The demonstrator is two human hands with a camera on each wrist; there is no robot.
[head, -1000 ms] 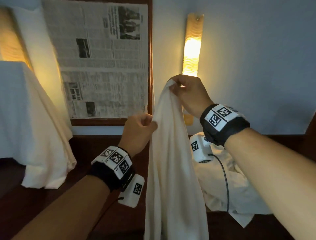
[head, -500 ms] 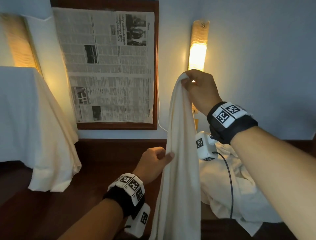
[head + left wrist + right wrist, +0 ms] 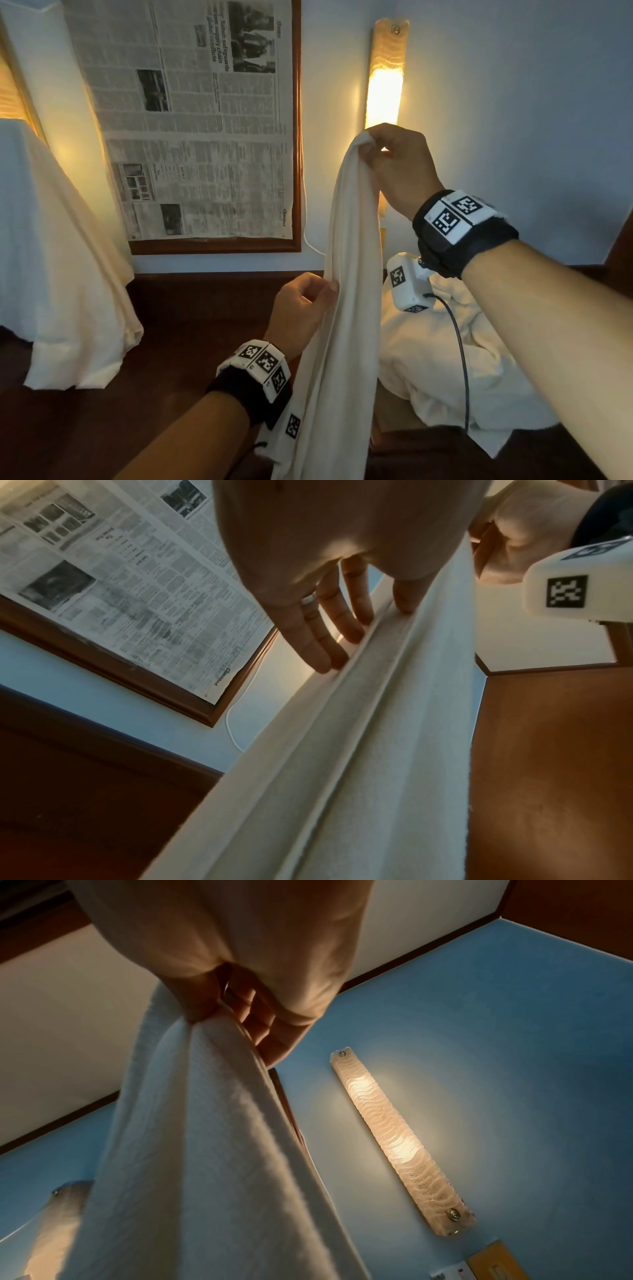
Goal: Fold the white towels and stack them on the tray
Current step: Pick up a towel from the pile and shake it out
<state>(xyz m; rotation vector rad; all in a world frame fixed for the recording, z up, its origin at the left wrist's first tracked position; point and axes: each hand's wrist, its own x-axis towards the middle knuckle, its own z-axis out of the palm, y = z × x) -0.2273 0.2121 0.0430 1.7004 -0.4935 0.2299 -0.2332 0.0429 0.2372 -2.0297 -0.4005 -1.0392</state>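
Since the earlier frames our left hand has slid down the towel's edge, from just under the right hand to well below it; the right hand has stayed raised.

Nearest, the left hand meets the hanging towel at its left edge. In the head view the thumb and forefinger appear to pinch that edge; in the left wrist view the remaining fingers lie nearly straight and close together along the hem. We judge this a light pinch.

Above, the right hand holds the towel's top corner high. The right wrist view shows its thumb and fingers pinched tight on bunched cloth, the other fingers curled behind.

The towel hangs in one long narrow drape between the hands, clear of the counter, its lower end out of frame.

Beyond, right of the drape, a heap of crumpled white cloth lies unfolded. Another white cloth hangs at far left. On the wall are a framed newspaper and a lit lamp.

Progress: early, in our judgement. No fold is complete on this towel, the heap remains, and no tray or stack is in view. The step in hand appears to be finding a second corner to spread the towel.
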